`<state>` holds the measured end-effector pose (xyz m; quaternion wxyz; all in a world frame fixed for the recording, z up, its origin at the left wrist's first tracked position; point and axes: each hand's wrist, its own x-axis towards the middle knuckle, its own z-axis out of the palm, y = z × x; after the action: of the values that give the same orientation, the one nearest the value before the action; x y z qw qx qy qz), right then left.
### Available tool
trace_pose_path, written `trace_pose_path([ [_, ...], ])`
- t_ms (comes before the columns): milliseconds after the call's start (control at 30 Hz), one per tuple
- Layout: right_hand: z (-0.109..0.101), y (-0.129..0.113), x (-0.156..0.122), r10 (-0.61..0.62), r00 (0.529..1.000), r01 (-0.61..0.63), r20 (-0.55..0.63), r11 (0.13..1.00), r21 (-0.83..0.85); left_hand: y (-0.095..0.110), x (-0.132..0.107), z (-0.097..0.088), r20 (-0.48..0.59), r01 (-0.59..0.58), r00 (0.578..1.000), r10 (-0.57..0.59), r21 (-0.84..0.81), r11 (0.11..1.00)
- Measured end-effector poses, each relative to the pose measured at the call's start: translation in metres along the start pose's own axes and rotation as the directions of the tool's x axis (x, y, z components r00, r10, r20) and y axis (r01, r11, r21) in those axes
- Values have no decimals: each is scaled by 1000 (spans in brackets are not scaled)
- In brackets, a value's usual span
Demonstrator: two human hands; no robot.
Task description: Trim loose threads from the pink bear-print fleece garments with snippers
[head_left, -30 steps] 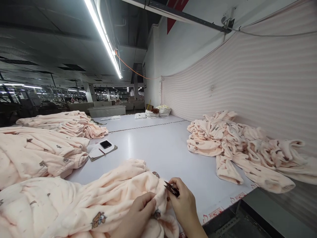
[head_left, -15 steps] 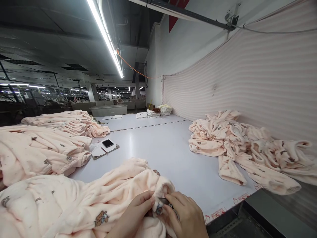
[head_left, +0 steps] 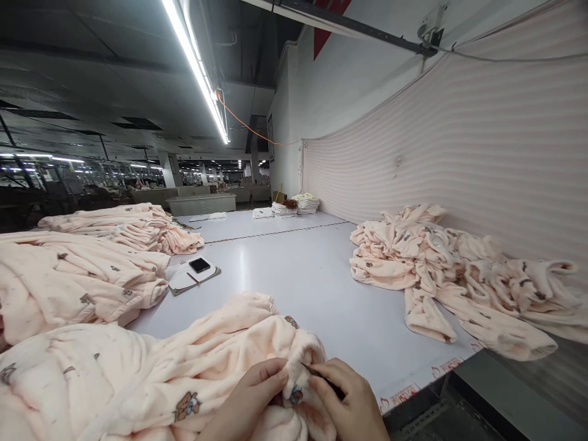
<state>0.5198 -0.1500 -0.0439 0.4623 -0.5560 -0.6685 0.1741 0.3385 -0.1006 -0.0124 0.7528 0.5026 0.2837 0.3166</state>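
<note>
A pale pink plush garment (head_left: 229, 358) with small printed bears lies bunched along the front of the table. My left hand (head_left: 255, 395) pinches a fold of it close to its right end, thumb on top. In my right hand (head_left: 351, 401) is a small pair of dark thread snips (head_left: 327, 380), the fingers closed around them. Their pointed tip is against or just beside the fold, a short way right of my left thumb. My right fingers also rest at the cloth's edge; the underside of the fold is hidden.
More pink garments lie in piles (head_left: 78, 278) at the left and in a loose heap (head_left: 427, 263) at the right. A phone (head_left: 199, 265) sits on a notepad (head_left: 181, 280). White folded stacks (head_left: 305, 203) stand at the table's far end. A dark metal drawer (head_left: 427, 410) adjoins the front right edge.
My right hand has turned the snips, so the tip now points up and left at the fold. The left hand has shifted slightly down, still pinching the cloth.
</note>
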Motion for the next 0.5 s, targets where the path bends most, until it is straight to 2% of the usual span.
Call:
trace_pose_path([
  [100, 6, 1, -2, 29, 992, -12, -120, 990, 141, 3, -1, 4, 13, 22, 1000, -22, 15, 1000],
  [167, 11, -4, -3, -28, 987, 47, -159, 992, 118, 3, -3, 7, 23, 23, 999, -26, 105, 994],
  [233, 14, -9, -3, -112, 991, 119, -78, 989, 85, 0, -6, 8, -49, -1, 999, 18, 323, 946],
  [300, 15, -11, -2, -119, 993, 121, -27, 982, 142, -7, -8, 8, -184, -4, 974, 134, 575, 818],
  [367, 14, -6, -2, -10, 994, 35, -110, 974, 223, -15, -12, 5, -255, -21, 932, 259, 674, 739],
  [433, 14, 7, -2, 126, 966, -68, -226, 967, 247, -22, -18, 0, -258, -95, 916, 306, 603, 792],
  [500, 16, 23, -2, 220, 938, -155, -268, 958, 242, -25, -28, -6, -275, -140, 912, 303, 487, 862],
])
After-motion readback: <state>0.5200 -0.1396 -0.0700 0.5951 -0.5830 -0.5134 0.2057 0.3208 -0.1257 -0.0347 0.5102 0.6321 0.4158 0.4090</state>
